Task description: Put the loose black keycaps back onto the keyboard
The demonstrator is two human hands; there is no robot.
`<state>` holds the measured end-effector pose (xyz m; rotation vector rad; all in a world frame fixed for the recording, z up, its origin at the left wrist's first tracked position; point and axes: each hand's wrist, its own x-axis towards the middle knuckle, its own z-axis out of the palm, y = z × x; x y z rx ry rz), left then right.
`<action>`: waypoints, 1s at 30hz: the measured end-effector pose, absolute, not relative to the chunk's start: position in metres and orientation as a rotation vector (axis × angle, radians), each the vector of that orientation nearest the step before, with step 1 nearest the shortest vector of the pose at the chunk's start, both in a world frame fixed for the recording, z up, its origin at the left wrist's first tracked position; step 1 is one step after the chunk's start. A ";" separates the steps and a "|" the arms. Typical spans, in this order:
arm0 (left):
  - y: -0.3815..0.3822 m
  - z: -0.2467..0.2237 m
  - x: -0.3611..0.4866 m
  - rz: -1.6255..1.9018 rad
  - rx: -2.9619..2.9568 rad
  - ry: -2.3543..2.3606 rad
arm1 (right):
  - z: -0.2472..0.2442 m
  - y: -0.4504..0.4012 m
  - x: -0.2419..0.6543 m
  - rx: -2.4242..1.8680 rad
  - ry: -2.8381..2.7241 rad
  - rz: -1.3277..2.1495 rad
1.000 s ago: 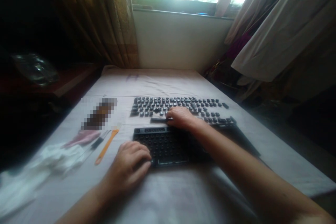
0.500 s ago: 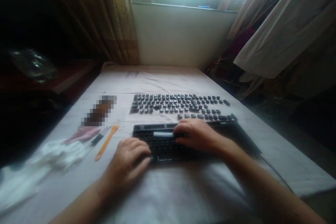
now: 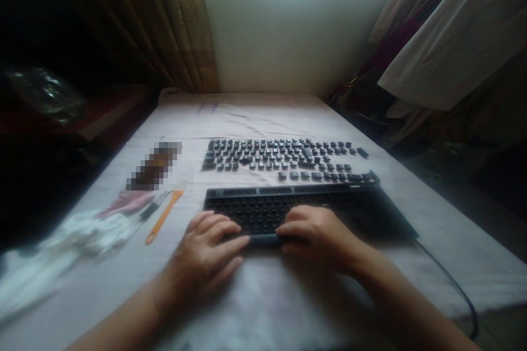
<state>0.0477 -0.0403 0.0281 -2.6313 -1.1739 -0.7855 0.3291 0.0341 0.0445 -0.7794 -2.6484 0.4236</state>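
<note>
A black keyboard (image 3: pixel 313 197) with its keycaps off lies across the table in front of me. My right hand (image 3: pixel 315 230) is closed on the right end of a long dark bar, which looks like a spacebar keycap (image 3: pixel 264 239). This bar is level with the keyboard's front edge; whether it is seated there cannot be seen. My left hand (image 3: pixel 208 247) lies over the keyboard's front left corner with its fingers spread, one fingertip at the bar's left end. Behind the keyboard, loose black keycaps (image 3: pixel 267 156) are laid out in rows.
To the left lie an orange-handled brush (image 3: pixel 164 216), a small dark tool (image 3: pixel 149 209), a pink cloth (image 3: pixel 127 203) and a crumpled white cloth (image 3: pixel 90 233). A blurred-out item (image 3: pixel 154 167) sits behind them. The keyboard's cable (image 3: pixel 450 277) runs off the right front edge.
My right hand has brought the bar down from above the keys to the keyboard's front edge. My left hand has shifted slightly right, towards the bar. The view has tipped downward.
</note>
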 end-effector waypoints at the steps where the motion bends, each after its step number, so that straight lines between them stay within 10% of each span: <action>1: -0.040 0.028 0.048 -0.785 -2.634 -1.170 | 0.043 0.034 0.329 -0.777 -2.645 0.428; 30: -0.043 0.027 0.051 -0.801 -2.602 -1.142 | 0.037 0.027 0.330 -0.777 -2.641 0.389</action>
